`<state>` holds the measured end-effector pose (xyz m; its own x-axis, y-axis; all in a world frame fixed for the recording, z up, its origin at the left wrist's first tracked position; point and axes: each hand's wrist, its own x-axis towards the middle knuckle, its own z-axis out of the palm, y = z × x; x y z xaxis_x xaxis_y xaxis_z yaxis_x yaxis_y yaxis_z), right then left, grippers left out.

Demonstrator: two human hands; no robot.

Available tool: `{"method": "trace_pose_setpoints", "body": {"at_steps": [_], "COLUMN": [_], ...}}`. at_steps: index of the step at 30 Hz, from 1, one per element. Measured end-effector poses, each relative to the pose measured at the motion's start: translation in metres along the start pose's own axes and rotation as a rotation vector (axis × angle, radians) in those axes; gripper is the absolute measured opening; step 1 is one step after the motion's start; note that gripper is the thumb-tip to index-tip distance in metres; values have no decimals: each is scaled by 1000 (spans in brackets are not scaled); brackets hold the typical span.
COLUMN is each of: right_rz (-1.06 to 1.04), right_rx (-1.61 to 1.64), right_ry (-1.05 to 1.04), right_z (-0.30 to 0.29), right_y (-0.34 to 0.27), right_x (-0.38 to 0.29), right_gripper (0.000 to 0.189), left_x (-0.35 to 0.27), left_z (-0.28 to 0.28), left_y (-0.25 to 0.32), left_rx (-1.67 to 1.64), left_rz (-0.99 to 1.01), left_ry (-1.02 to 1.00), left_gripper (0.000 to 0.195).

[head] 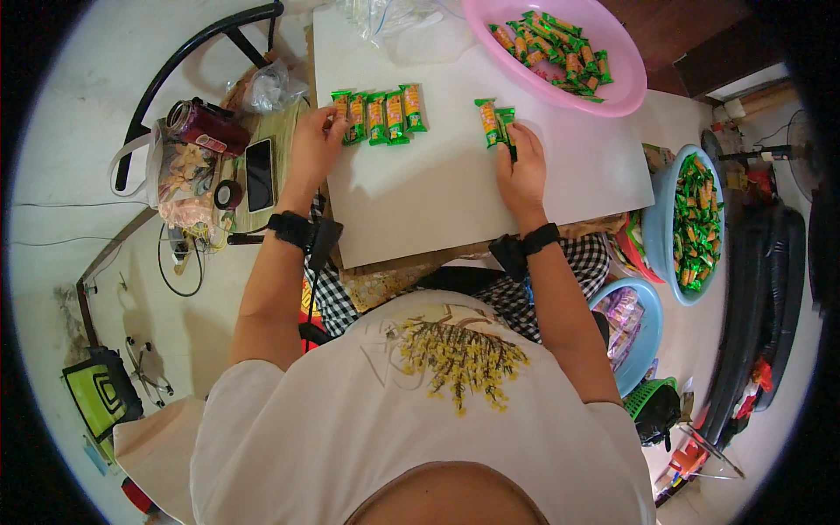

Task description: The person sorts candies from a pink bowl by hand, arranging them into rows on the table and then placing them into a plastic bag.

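On the white tabletop point(420, 197) several green-and-orange wrapped snack bars point(394, 117) stand side by side in a row at the left. My left hand point(319, 141) is at the row's left end, its fingertips on the leftmost bar point(340, 105). Farther right lie a few more bars of the same kind, among them one slanting bar point(487, 123). My right hand point(525, 164) touches the bars beside it, thumb and fingers around the rightmost one point(506, 118), which is partly hidden. Both wrists wear black straps.
A pink basin point(617, 92) of the same bars stands at the table's back right. Clear plastic bags point(394, 20) lie at the back. Beyond the right edge are blue basins point(661, 216) of wrapped snacks. At left are a phone point(260, 175), black tape point(228, 195) and a dark red jar point(213, 128).
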<state>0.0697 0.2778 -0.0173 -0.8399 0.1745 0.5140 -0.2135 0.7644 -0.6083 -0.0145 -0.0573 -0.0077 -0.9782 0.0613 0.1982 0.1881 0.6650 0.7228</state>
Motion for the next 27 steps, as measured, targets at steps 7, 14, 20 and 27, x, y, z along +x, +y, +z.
{"method": "trace_pose_setpoints", "body": {"at_steps": [7,14,20,27], "right_rz": [-2,-16,3,-6], "right_rx": [-25,-7,35,67], "right_ry": [8,24,34,47], "right_z": [-1,1,0,0], "right_y": [2,2,1,2], "right_x": [0,-1,1,1], "right_gripper": [33,33,34,32], "left_x": [5,4,9,16], "left_z": [-25,29,93,124], "left_y": [-14,80,132,142], "left_rx": [-47,-53,145,443], "left_rz": [-87,376,737,945], "left_ry": [149,-43,-215,-229], "left_gripper": [24,20,41,46]}}
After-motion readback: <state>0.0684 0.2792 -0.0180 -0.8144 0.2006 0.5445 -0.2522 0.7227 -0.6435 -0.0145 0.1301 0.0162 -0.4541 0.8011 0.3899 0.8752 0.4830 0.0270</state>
